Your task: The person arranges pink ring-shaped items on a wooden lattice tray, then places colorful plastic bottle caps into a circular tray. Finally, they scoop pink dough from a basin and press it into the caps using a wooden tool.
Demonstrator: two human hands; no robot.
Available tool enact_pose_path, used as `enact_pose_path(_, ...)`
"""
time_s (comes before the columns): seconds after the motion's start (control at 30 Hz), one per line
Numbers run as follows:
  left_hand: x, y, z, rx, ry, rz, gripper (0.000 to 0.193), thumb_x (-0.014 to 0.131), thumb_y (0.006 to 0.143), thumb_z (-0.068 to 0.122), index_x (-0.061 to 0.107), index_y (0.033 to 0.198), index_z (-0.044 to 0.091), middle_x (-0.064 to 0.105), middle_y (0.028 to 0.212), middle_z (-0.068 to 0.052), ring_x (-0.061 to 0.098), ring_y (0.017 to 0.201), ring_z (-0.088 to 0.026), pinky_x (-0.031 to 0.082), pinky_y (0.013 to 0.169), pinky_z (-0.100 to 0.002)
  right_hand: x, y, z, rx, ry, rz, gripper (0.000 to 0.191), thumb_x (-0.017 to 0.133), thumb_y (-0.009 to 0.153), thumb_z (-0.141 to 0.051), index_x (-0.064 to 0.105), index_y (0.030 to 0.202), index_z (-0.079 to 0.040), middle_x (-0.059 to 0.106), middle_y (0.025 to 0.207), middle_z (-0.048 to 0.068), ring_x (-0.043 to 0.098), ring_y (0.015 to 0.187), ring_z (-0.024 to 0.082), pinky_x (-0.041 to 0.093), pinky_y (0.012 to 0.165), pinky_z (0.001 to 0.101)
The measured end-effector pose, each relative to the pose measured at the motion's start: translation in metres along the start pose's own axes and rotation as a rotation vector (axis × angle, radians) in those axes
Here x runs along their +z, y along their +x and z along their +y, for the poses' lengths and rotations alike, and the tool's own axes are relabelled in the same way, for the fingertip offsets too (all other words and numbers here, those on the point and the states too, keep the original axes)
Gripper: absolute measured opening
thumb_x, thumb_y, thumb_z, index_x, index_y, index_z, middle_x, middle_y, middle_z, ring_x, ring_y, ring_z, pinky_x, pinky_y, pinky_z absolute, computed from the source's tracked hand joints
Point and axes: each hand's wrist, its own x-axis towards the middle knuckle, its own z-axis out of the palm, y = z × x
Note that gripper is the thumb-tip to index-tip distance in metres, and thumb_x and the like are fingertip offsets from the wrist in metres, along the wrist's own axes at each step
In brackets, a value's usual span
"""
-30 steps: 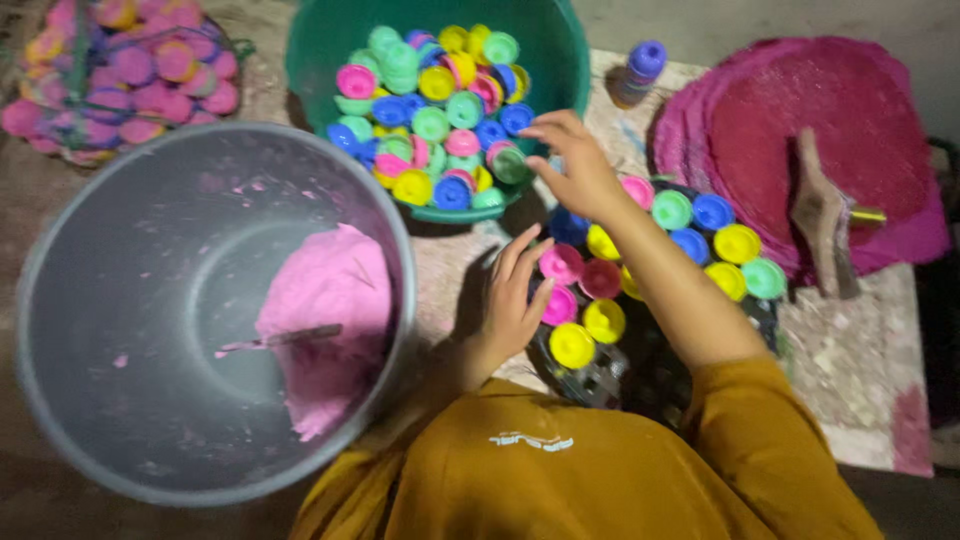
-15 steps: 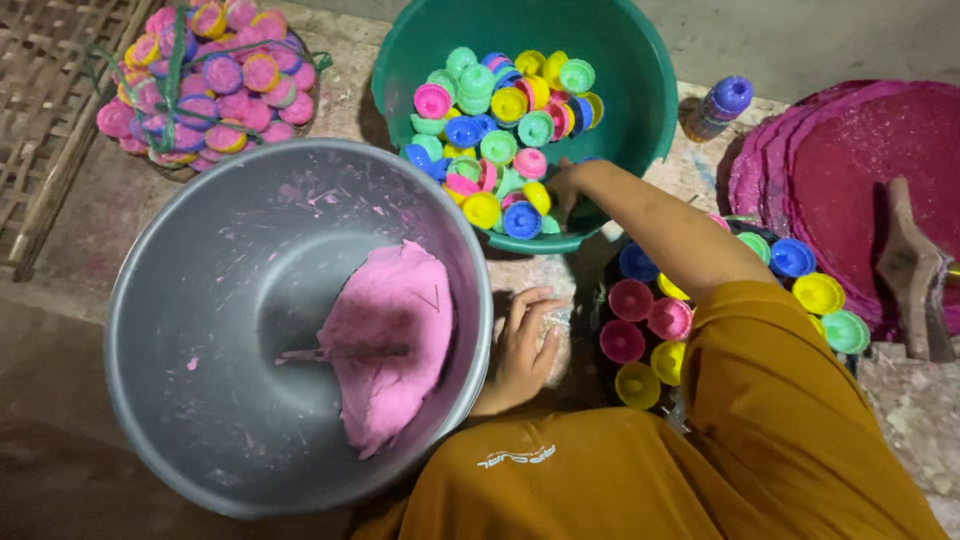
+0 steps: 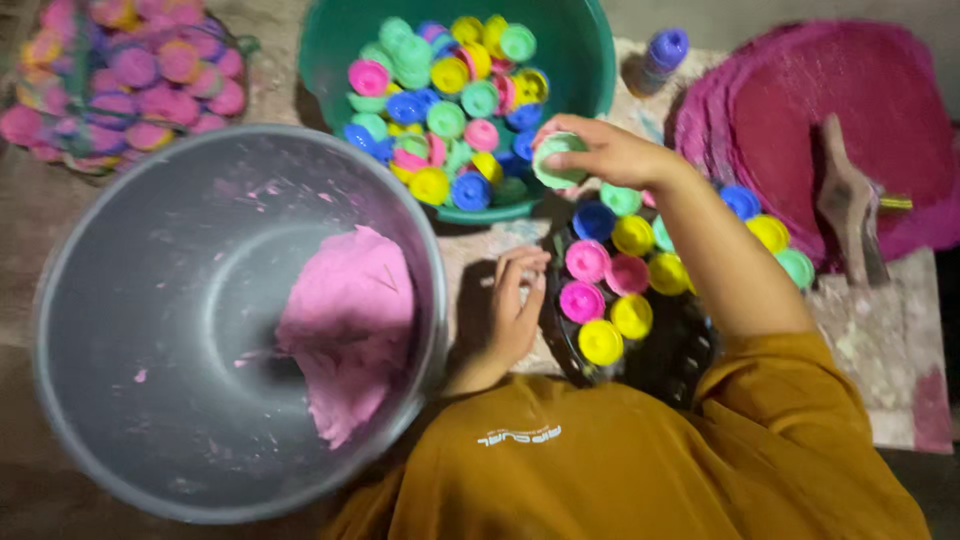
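Just above the dark tray (image 3: 690, 350), my right hand (image 3: 600, 150) has a pale green cup (image 3: 558, 160) in its grip, open slots lying nearer me, while my left hand (image 3: 512, 315) rests slack at the tray's left rim

The person wears a mustard-orange long-sleeved garment (image 3: 640, 460) of plain, matte fabric, filling the frame from 5 to 7 o'clock. A small line of white lettering is printed on it near 6 o'clock. One sleeve (image 3: 790, 370) extends toward 2 o'clock and ends at the forearm, with soft folds along its length. Both hands are bare: left hand (image 3: 515, 315), right hand (image 3: 605, 150). No rings, watch or gloves are visible.
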Motion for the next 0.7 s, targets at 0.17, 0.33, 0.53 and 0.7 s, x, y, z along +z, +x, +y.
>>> enact_pose_path(0.17, 0.021, -0.006, 0.012, -0.107, -0.01, -0.143, 0.028, 0.059, 0.098, 0.003, 0.062, 0.126, 0.004, 0.061, 0.127, -0.013, 0.065, 0.113, -0.022, 0.054, 0.097, -0.035, 0.034, -0.143, 0.018, -0.213, -0.246, 0.339, 0.024, 0.051, 0.11, -0.011, 0.062, 0.13, -0.004, 0.066, 0.114, 0.009, 0.064, 0.107, 0.017, 0.052, 0.092, 0.0345)
enact_pose_path(0.33, 0.022, -0.018, 0.027, 0.038, 0.36, -0.53, 0.032, 0.066, 0.095, 0.01, 0.063, 0.127, 0.008, 0.064, 0.127, -0.011, 0.061, 0.123, -0.03, 0.05, 0.103, -0.041, 0.075, -0.243, 0.068, 0.147, -0.398, 0.725, 0.022, 0.059, 0.103, -0.016, 0.057, 0.118, 0.0, 0.067, 0.096, 0.016, 0.067, 0.09, 0.023, 0.051, 0.078, 0.0371)
enact_pose_path(0.53, 0.06, -0.029, 0.011, 0.307, 0.742, -0.77, 0.066, 0.069, 0.093, 0.031, 0.046, 0.15, 0.008, 0.042, 0.158, -0.01, 0.033, 0.15, -0.032, 0.025, 0.121, -0.057, 0.12, -0.287, 0.133, 0.025, -0.716, 1.013, 0.014, 0.074, 0.097, -0.008, 0.066, 0.103, 0.001, 0.07, 0.098, 0.022, 0.068, 0.089, 0.038, 0.054, 0.077, 0.0423)
enact_pose_path(0.7, 0.089, -0.031, -0.007, 0.349, 0.896, -0.865, 0.086, 0.065, 0.094, 0.05, 0.031, 0.159, 0.005, 0.027, 0.167, -0.01, 0.017, 0.157, -0.032, 0.012, 0.125, -0.061, 0.13, -0.271, 0.151, 0.325, -0.496, 1.179, 0.019, 0.074, 0.095, -0.006, 0.071, 0.111, 0.002, 0.071, 0.091, 0.023, 0.07, 0.077, 0.034, 0.053, 0.07, 0.042)
